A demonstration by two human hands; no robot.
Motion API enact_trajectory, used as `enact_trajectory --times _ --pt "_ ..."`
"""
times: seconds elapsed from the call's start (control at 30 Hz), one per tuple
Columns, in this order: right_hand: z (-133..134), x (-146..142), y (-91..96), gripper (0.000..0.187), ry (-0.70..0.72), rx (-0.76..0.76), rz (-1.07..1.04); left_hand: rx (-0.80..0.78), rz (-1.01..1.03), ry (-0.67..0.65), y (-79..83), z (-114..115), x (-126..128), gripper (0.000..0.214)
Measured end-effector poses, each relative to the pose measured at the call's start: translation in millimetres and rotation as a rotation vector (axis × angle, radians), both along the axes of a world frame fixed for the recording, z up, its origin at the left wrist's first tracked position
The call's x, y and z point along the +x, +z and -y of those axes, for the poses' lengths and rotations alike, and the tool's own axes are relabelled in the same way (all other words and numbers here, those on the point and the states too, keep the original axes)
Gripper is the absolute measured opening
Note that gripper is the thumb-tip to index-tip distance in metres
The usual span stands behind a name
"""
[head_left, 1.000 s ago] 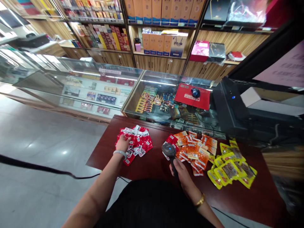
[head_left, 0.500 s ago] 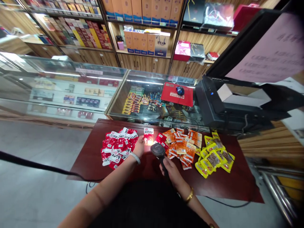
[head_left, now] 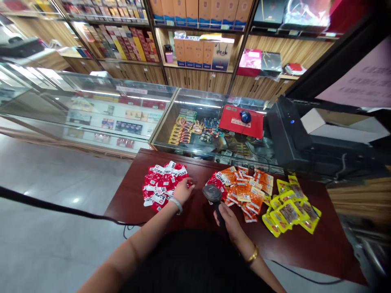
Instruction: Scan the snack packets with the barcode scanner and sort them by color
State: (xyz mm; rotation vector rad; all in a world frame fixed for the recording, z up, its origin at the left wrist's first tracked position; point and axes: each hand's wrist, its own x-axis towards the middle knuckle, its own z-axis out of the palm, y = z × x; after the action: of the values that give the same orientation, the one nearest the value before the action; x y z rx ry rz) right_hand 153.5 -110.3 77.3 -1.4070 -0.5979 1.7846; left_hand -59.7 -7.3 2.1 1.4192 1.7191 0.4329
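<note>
My left hand [head_left: 182, 190] rests at the right edge of a pile of red snack packets [head_left: 160, 185], its fingers curled on one red packet [head_left: 190, 183] held low over the table. My right hand [head_left: 228, 219] grips the handle of a black barcode scanner [head_left: 211, 193], whose head points away from me between the piles. Right of the scanner lies a pile of orange packets [head_left: 246, 188]; further right is a pile of yellow packets [head_left: 290, 209]. All lie on a dark red-brown table [head_left: 130, 199].
Behind the table stands a glass display counter [head_left: 171, 101] with a red mouse pad [head_left: 236, 122] and a mouse [head_left: 245, 116] on top. A black till machine [head_left: 288, 130] stands at the right. A black cable [head_left: 61, 207] runs across the floor at left. Shelves of boxes line the back wall.
My left hand took a red packet from the pile, raised it in front of the scanner, and has now brought it down to the pile's right edge. The scanner hand barely moved.
</note>
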Motion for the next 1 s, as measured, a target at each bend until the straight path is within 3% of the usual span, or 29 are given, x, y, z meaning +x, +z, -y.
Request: enact_trajectory --times 0.13,0.23,0.43,0.5,0.67,0.8,0.9,1.0 --pt "-1 -3 -0.3 0.053 0.021 -0.015 0.011 -0.004 -0.585 0.039 18.6 4 -52 0.058" --pt "-1 -5 -1.4 0.051 0.033 -0.014 0.009 0.011 -0.723 0.016 25.1 2 -66 0.064" --pt "-1 -5 -4.4 0.05 0.047 0.014 0.008 0.053 -0.663 -0.435 21.2 -17 -40 0.055" --pt "0 -3 -5.4 0.051 0.059 0.018 0.009 0.049 -0.689 -0.51 18.9 -25 -30 0.054" --pt "4 4 -5.8 0.053 0.05 0.031 0.021 0.051 -0.754 -0.567 14.1 -34 -26 0.051" --pt "6 8 -4.5 0.051 0.027 0.013 0.029 0.09 -0.699 -0.609 12.5 -39 -30 0.032" --pt "9 12 -5.4 0.051 -0.001 0.001 0.031 -0.03 -0.587 -0.534 12.3 -44 -26 0.029" --pt "13 18 -6.7 0.055 -0.017 0.006 0.031 -0.098 -0.314 -0.426 13.1 -50 -15 0.029"
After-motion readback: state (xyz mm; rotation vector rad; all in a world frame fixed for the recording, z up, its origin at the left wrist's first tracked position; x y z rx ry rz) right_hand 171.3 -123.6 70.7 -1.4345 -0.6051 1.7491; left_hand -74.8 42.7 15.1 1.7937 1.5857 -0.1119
